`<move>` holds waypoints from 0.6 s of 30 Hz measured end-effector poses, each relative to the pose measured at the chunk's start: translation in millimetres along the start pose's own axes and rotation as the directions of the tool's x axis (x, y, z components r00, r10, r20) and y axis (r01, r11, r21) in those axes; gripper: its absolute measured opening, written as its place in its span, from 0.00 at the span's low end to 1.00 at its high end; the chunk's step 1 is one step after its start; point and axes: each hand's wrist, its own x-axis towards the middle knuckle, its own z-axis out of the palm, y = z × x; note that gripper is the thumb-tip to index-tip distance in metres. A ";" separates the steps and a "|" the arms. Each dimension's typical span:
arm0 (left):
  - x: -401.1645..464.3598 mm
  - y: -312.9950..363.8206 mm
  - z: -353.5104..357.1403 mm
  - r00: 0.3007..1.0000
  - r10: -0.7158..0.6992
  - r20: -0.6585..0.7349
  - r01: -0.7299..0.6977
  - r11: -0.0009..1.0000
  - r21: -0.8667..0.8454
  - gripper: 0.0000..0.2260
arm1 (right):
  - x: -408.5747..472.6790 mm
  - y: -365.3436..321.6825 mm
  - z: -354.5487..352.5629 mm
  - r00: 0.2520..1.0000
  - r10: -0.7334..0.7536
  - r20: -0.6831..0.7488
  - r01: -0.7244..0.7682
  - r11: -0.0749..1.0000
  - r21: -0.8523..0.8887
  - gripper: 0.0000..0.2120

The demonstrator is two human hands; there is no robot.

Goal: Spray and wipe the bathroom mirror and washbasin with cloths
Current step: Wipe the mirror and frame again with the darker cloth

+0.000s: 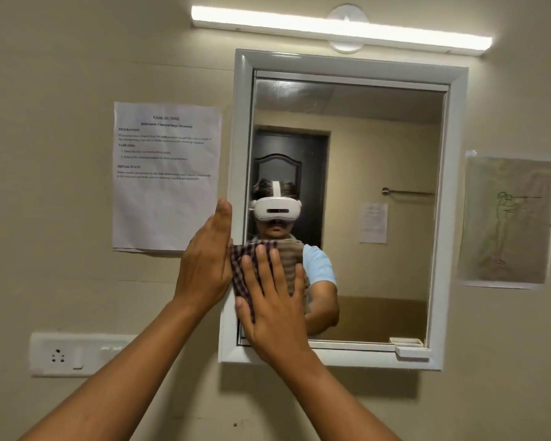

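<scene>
Cloth (261,272), soft, light and checked, is pressed flat against the mirror's (363,186) lower left corner by the right hand (274,300), fingers straight and spread; left hand (207,259) flat beside it.

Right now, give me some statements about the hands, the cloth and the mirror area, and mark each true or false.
1. The right hand presses a checked cloth flat against the mirror. True.
2. The cloth sits at the mirror's upper right corner. False: it is at the lower left, by the frame.
3. The left hand holds a spray bottle. False: its straight fingers rest along the frame's left edge, holding nothing.
4. A printed sheet hangs on the wall left of the mirror. True.
5. The light bar above the mirror is off. False: it is lit.
</scene>
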 end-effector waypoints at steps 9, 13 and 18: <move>-36.2 6.3 10.5 1.000 -0.022 0.008 0.022 0.999 -0.039 0.30 | 16.5 91.9 -41.0 0.995 0.099 -0.002 -0.098 0.987 -0.129 0.34; -45.9 8.6 13.6 0.999 -0.038 0.022 0.039 0.998 -0.045 0.29 | 3.5 153.9 -62.7 0.928 0.361 -0.092 -0.372 0.916 -0.149 0.32; -55.9 13.3 12.9 0.997 -0.068 0.036 0.070 0.995 -0.070 0.28 | -37.0 156.4 -51.7 0.801 0.579 -0.151 -0.593 0.801 -0.076 0.32</move>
